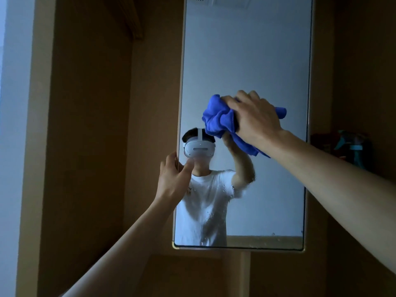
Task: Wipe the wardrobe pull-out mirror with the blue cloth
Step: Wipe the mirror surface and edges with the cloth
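One blue cloth, bunched, is gripped in the right hand and pressed to the glass near the centre of the one pull-out mirror, whose 9 o'clock edge is pinched by the left hand. Streaks may be left at 6 o'clock, where droplets show, if the wad makes poor contact. The panel may swing if the left grip slackens.

This is a home, likely a bedroom, viewed at an open brown wooden wardrobe, where a tall rectangular pull-out mirror with a thin pale-gold frame reflects a plain white wall, and a teal plastic spray bottle stands in the dim recess to its right.
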